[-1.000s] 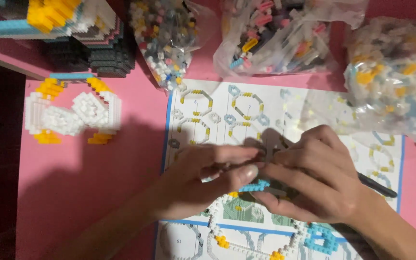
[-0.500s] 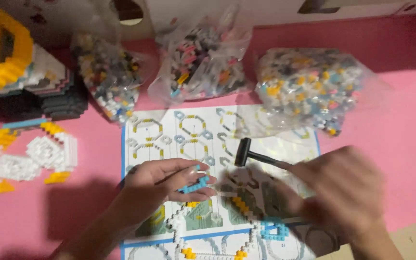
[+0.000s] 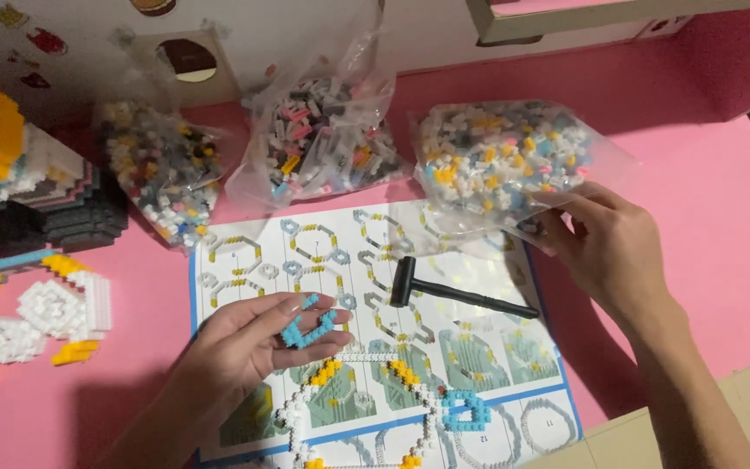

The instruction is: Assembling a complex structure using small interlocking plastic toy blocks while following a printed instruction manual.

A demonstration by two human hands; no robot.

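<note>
My left hand (image 3: 249, 352) lies palm up over the printed instruction sheet (image 3: 479, 347) and holds a small light-blue brick piece (image 3: 305, 326) on its fingers. My right hand (image 3: 614, 252) reaches to the right-hand clear bag of mixed small bricks (image 3: 505, 161) and touches its lower right edge. A small black hammer (image 3: 453, 291) lies on the sheet between my hands. Below my left hand a ring of white, yellow and blue bricks (image 3: 375, 399) rests on the sheet.
Two more clear bags of bricks (image 3: 323, 139) (image 3: 162, 174) lie behind the sheet on the pink table (image 3: 722, 217). A part-built model in yellow, white and black (image 3: 19, 191) and flat white-and-yellow pieces (image 3: 32, 317) sit at the left. The table's edge runs at bottom right.
My right hand has let go of the hammer, which now lies on the sheet, and moved up right to the bag. My left hand turned palm up with the blue piece.
</note>
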